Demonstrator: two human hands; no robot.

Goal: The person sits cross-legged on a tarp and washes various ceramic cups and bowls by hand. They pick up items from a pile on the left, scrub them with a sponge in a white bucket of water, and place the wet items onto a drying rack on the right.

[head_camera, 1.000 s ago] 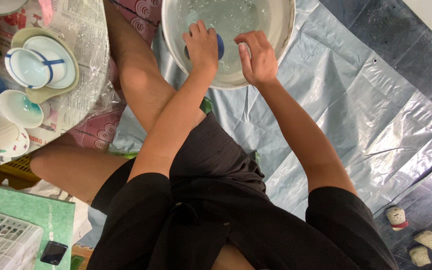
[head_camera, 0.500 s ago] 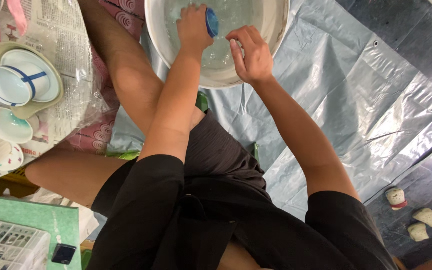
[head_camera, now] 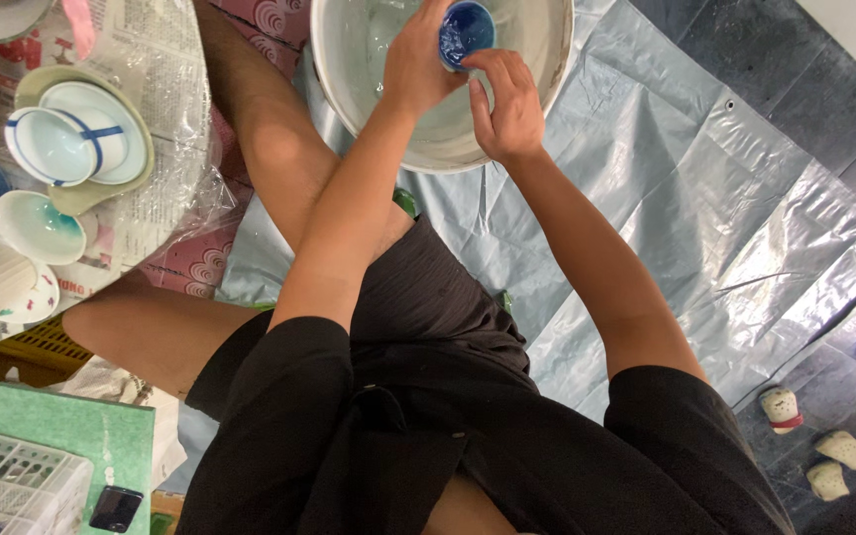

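A small blue bowl (head_camera: pixel 467 30) is gripped by the closed left hand (head_camera: pixel 414 67) over the water-filled white basin (head_camera: pixel 547 79) and rubbed by the right hand (head_camera: pixel 507 109), fingers curled on its rim, so its washing appears midway, rinsing remaining.

Floor cover: a grey plastic tarp (head_camera: pixel 705 228), creased and shiny, spread below and to the right of the fingers.
Bare floor: dark grey floor (head_camera: pixel 834 99) showing past the tarp's edge, far right of the fingers.
Patterned mat: red mat with pale swirl marks (head_camera: pixel 195 263), left of and below the fingers.
Newspaper: sheets under clear plastic wrap (head_camera: pixel 160 89), well left of the fingers.
Green board: a flat green board (head_camera: pixel 52 421), far below-left.
Basket: a white mesh basket (head_camera: pixel 12 485) at the bottom-left corner.
Light: even and soft, with glare on the tarp's folds.
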